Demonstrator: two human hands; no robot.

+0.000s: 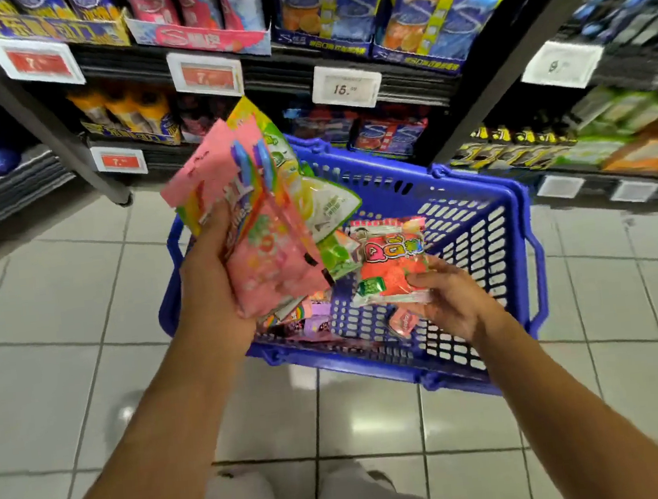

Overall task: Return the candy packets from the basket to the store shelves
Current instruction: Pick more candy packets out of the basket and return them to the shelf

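Store shelves loom stocked beyond both hands, while the blue basket on the tiled floor beneath them holds only a few candy packets, suggesting the job is well along but unfinished. The left hand grasps a fanned bundle of pink and green packets, raised above the basket's near-left corner. The right hand pinches a red packet by its lower edge, just above the basket's interior.
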